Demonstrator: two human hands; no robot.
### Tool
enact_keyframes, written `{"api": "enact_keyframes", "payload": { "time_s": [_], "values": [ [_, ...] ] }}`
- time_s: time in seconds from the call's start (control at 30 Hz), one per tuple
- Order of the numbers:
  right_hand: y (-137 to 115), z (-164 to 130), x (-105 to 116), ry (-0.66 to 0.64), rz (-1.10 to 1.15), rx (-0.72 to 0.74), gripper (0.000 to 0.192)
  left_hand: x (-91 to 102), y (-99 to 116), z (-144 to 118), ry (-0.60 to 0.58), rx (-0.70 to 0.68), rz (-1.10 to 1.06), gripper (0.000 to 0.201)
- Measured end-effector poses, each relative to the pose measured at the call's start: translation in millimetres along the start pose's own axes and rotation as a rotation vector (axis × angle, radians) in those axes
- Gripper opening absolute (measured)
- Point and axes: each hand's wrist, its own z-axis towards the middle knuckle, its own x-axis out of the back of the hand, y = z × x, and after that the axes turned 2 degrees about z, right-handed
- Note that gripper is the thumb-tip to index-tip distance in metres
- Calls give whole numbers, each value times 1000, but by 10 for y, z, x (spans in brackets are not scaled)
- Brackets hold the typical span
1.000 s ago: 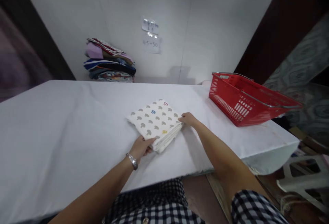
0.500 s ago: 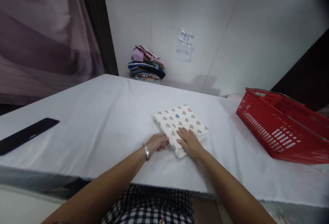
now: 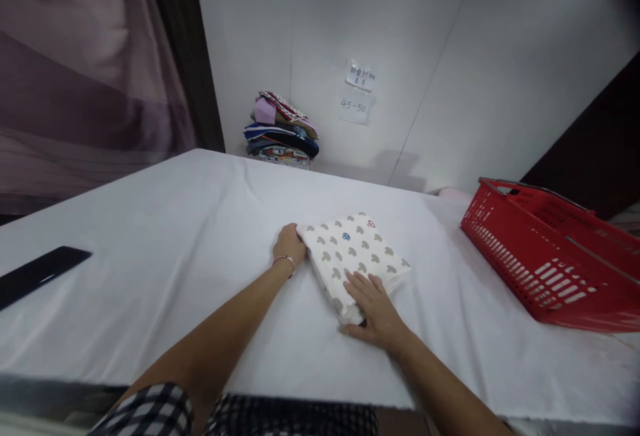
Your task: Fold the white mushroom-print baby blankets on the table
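Note:
A folded white cloth (image 3: 345, 256) printed with grey mushroom shapes, plus one blue and one red motif, lies on the white-covered table. My left hand (image 3: 290, 247), with a bracelet at its wrist, is closed at the cloth's left corner; its fingertips are partly hidden behind the edge. Over the lower right part of the cloth, my right hand (image 3: 375, 306) rests palm down with fingers stretched out. Its thumb reaches toward the near corner. Several layers show along the cloth's near edges.
To the right stands a red plastic basket (image 3: 530, 256) with metal handles. A black phone-like slab (image 3: 43, 276) lies at the left. Beyond the table's far edge is a stack of folded fabrics (image 3: 283, 131) against the wall. Paper notes (image 3: 357, 106) hang on the wall.
My left hand has moved from the cloth's lower left edge up to its left corner. My right hand has slid a little nearer to me, its thumb now spread toward the near corner.

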Motion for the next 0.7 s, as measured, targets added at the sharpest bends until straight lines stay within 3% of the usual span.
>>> {"api": "enact_keyframes", "payload": {
  "time_s": [0.13, 0.33, 0.6, 0.7],
  "values": [
    [26, -11, -71, 52, -42, 67, 76, 48, 1, 283, -110, -106, 132, 23],
    [-89, 124, -79, 21, -39, 46, 68, 56, -73, 615, -122, -101, 152, 24],
    [-197, 196, -49, 1, -12, 9, 65, 61, -237, 672, -230, -234, 119, 30],
    [-188, 187, -57, 16, 4, 15, 64, 163, -286, 648, -198, -186, 31, 38]
  ]
}}
